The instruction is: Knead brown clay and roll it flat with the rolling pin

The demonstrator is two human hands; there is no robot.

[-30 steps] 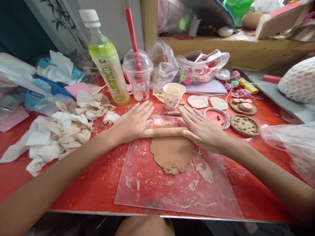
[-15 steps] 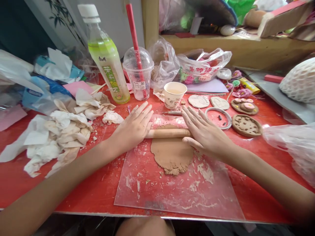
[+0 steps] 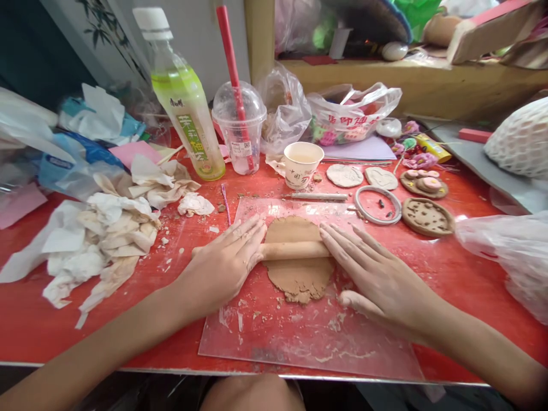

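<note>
A wooden rolling pin point(image 3: 295, 250) lies crosswise on a flat brown slab of clay point(image 3: 299, 279) with a cracked near edge. My left hand point(image 3: 229, 254) rests flat over the pin's left end, fingers stretched forward. On its right end lies my right hand point(image 3: 370, 268), palm down, fingers straight and thumb apart. Neither hand wraps round the pin; both ends are mostly covered. Under the clay is a clear sheet point(image 3: 257, 342) smeared with clay scraps. Beyond it sit a thin grey tool point(image 3: 319, 197) and a paper cup point(image 3: 303, 165).
Crumpled tissues point(image 3: 115, 228) heap up at the left. A green-labelled bottle point(image 3: 188, 120) and a plastic cup point(image 3: 240, 131) with a red straw stand behind. At the right are a grey ring point(image 3: 399, 211), a round clay piece point(image 3: 428, 217) and a plastic bag point(image 3: 509, 251).
Both hands and the rolling pin have moved toward me over the clay. More of the slab's far part and the grey tool now show.
</note>
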